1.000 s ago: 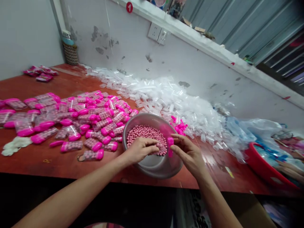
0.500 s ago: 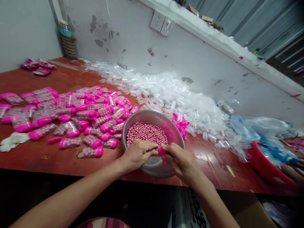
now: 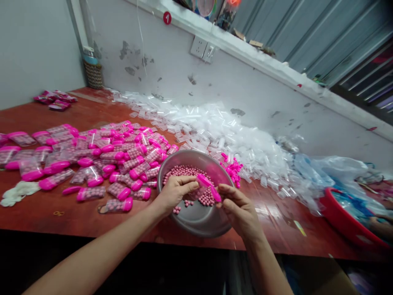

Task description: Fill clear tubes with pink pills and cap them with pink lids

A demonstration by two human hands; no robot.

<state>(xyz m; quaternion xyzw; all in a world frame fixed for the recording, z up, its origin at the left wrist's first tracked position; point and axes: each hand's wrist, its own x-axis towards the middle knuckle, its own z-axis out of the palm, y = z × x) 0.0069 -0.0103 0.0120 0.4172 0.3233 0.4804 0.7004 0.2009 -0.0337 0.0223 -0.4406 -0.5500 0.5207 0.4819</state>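
Note:
Above a grey bowl (image 3: pixel 202 225), my left hand (image 3: pixel 175 192) is closed around a small clear plastic bottle (image 3: pixel 199 191), its body partly hidden by the fingers. A bright pink cap (image 3: pixel 204 180) is on the bottle's right end, with a pink flap angled away from it. My right hand (image 3: pixel 242 211) pinches the outer end of that flap between thumb and fingers. Pink beads (image 3: pixel 186 171) lie heaped at the bowl's far side, a few loose nearer the front. Just behind the bowl is a small pile of pink plastic pieces (image 3: pixel 232 171).
Many bead-filled bottles with pink caps (image 3: pixel 119 155) cover the table's left. Clear empty tubes (image 3: pixel 215 123) are heaped along the wall. At right stands a red basin (image 3: pixel 334 217), with another person's hand (image 3: pixel 380 225) over it. A white cloth (image 3: pixel 20 192) lies at far left.
Before, both hands were close together at the pink cap. Now my right hand is farther right and the flap shows apart from the cap. Beads in the bowl's front have become visible.

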